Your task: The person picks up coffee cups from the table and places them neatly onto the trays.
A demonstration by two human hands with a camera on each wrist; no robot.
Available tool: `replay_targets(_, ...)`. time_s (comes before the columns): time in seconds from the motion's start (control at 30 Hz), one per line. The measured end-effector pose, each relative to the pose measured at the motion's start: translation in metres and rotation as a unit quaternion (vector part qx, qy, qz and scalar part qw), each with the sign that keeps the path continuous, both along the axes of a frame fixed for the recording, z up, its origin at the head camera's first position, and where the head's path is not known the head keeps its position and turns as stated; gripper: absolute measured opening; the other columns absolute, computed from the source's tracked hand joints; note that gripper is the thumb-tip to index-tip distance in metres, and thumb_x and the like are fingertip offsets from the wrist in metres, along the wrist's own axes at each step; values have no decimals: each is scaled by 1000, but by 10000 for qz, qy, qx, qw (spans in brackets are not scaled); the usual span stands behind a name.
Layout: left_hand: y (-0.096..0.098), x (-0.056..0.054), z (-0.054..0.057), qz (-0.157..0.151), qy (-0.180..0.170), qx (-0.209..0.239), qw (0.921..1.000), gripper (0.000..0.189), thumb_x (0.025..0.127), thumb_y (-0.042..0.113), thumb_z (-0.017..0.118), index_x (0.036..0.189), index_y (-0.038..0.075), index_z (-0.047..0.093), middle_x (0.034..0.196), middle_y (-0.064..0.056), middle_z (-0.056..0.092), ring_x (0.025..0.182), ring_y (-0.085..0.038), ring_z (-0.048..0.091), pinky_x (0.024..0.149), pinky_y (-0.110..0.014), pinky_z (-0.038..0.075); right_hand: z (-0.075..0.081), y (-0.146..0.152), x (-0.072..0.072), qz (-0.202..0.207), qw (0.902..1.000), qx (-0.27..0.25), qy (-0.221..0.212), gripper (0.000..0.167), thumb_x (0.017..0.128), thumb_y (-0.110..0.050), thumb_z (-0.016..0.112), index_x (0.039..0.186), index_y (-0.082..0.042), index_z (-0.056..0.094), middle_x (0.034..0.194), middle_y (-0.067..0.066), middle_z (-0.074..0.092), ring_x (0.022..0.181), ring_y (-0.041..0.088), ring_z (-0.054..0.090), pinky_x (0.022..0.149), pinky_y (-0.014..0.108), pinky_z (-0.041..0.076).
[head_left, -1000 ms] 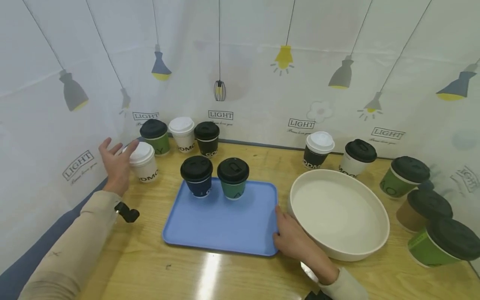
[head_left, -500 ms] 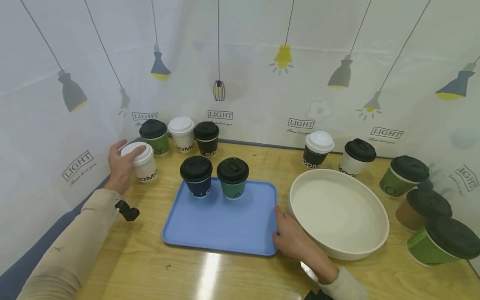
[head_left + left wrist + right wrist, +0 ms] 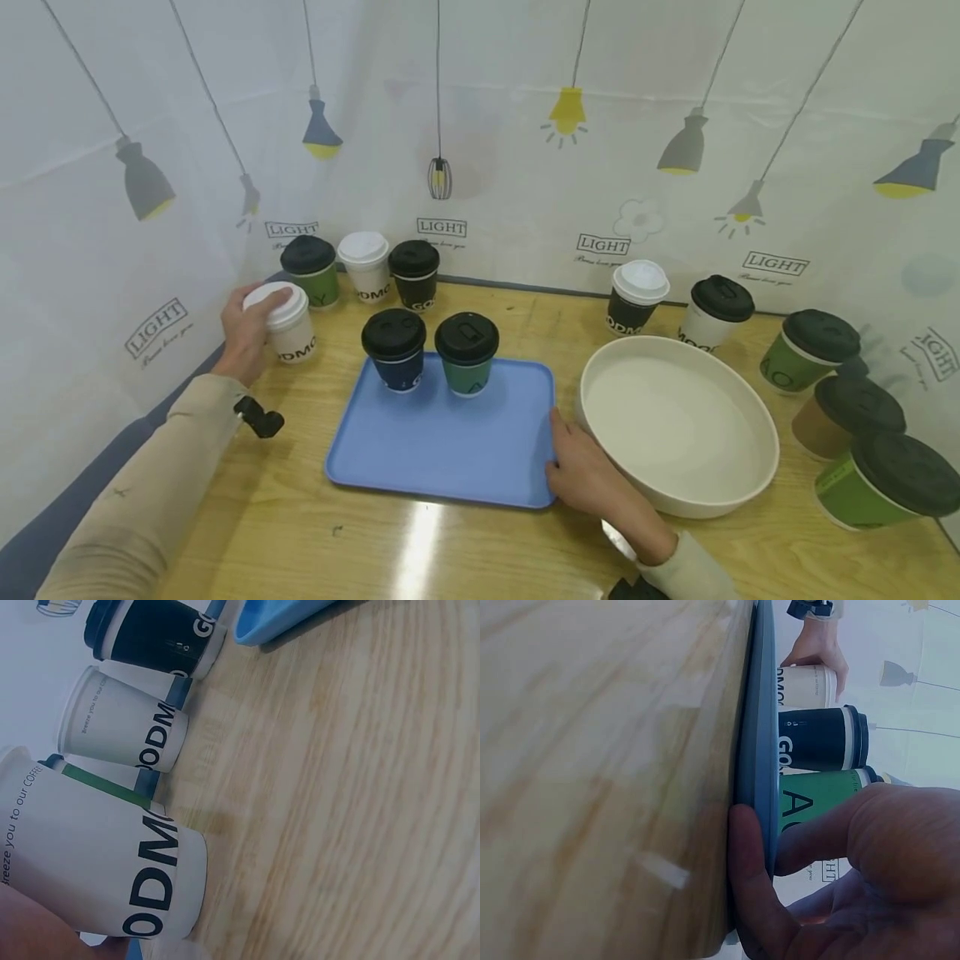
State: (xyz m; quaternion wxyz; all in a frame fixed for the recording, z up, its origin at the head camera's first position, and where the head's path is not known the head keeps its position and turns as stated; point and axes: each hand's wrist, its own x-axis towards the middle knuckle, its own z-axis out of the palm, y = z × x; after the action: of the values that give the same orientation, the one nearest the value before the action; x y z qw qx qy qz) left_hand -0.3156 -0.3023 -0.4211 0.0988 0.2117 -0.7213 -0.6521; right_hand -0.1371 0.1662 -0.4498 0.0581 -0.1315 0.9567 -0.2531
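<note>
At the left of the head view, my left hand [image 3: 246,337] grips a white paper coffee cup [image 3: 292,340] with a white lid, thumb across the lid. The left wrist view shows this cup [image 3: 97,855] large, its base at the wooden table. My right hand [image 3: 588,471] pinches the right edge of a blue tray [image 3: 442,450]; in the right wrist view a finger [image 3: 748,847] is under the rim and the thumb above. On the tray's back part stand a navy cup [image 3: 397,371] and a green cup [image 3: 467,375], both with black lids.
Behind the left hand stand a green cup [image 3: 318,287], a white cup [image 3: 367,279] and a black cup [image 3: 415,287]. A round cream dish [image 3: 678,425] lies right of the tray. Several lidded cups, one black with white lid [image 3: 632,312], line the table's back and right.
My left hand has come down from above the white cup and closed around it. The right hand has stayed at the tray's edge, and the cups stand where they were.
</note>
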Motion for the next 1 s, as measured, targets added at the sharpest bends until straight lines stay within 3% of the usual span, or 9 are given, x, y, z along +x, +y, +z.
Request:
replay_targets(0.27,0,0,-5,-181,363,-394,9984,87,89,61,72,160,28,34,169,-5,30,154,-26,33,130,-46,28,-1,2,0,-29,10000,-49,-40,73,89,1,60,152,21,27,140,42,52,128,44,56,105,56,50)
replay_targets(0.5,-5,6,-12,-648,831,-932,9901,90,90,46,78,162,26,27,169,-8,27,156,-29,29,130,-49,25,-1,2,1,-13,10000,-80,-40,73,89,2,59,151,22,26,144,43,48,134,47,52,110,57,48)
replay_targets(0.7,-5,9,-13,-920,830,-1097,9862,101,86,38,84,164,25,22,166,-13,31,151,-33,34,127,-55,29,-1,2,1,13,9999,-106,16,73,88,2,58,151,22,27,143,43,49,133,47,53,109,57,49)
replay_targets(0.83,-3,11,-13,-917,780,-1106,9866,101,87,37,83,164,21,21,166,-14,30,151,-33,34,127,-55,30,-1,2,0,3,9999,-98,32,73,87,2,58,151,22,28,141,43,50,132,47,54,109,57,49)
replay_targets(1.0,5,27,-10,-707,658,-1249,9875,98,87,38,83,163,20,23,166,-13,31,151,-34,34,126,-55,32,-2,0,0,-13,9999,-139,-29,73,88,2,59,151,22,27,142,43,49,133,49,53,110,58,47)
